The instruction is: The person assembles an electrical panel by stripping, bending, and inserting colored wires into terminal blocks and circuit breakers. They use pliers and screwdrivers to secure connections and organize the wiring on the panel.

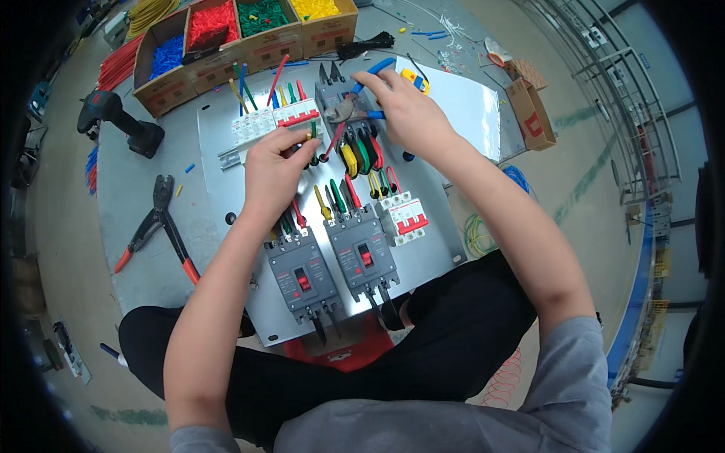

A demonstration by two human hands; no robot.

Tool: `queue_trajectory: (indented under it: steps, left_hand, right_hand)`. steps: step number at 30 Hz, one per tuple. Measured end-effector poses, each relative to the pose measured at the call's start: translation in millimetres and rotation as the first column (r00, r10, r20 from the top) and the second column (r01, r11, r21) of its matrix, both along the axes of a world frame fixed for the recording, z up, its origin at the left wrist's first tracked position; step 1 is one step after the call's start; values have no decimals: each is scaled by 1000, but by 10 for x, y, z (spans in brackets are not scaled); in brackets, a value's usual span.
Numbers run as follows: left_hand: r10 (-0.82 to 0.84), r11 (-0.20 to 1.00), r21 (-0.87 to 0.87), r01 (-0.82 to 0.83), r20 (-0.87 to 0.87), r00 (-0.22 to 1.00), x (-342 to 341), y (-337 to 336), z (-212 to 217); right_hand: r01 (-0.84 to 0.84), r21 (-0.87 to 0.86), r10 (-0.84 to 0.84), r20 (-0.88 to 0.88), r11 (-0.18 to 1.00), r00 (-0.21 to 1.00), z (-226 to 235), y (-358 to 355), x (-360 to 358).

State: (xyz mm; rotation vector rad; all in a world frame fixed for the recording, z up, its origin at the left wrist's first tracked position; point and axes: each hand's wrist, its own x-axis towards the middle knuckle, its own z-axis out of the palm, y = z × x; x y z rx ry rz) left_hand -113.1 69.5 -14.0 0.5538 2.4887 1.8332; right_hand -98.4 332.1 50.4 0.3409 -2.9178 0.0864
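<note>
My right hand [410, 115] grips blue-handled cutting pliers [343, 112]. Their jaws point left, close to a red wire [334, 140]; whether they touch it I cannot tell. My left hand [273, 162] pinches at a green wire [313, 132] below the red-switched breaker row [296, 113]; its fingertips are partly hidden. Under the pliers sits a grey moulded-case breaker [330, 92] with yellow, green and red sleeved leads [363, 155]. Two more grey breakers, one left [302, 275] and one right [362, 255], are mounted nearer me, beside a small white breaker [408, 219] with red levers.
Cardboard bins [257, 45] of blue, red, green and yellow sleeves line the far edge. A cordless drill [121, 121] and a crimping tool [160, 219] lie left of the metal mounting plate [215, 140]. A white sheet [472, 113] and an open carton [529, 113] are at right.
</note>
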Motion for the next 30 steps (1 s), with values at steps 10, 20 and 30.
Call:
queue_trajectory:
  steps: [10,20,30]
  left_hand:
    - [-21,998,54,21,-12,1000,7,-25,4]
    - [-21,999,33,20,15,1000,0,-35,23]
    - [-26,1000,20,25,78,997,4,-29,62]
  right_hand:
    - [54,43,-46,-156,998,987,-155,30,-180]
    - [-122,95,124,-14,988,992,-247,-151,-23]
    - [-135,14,133,113,991,985,-197,-141,31]
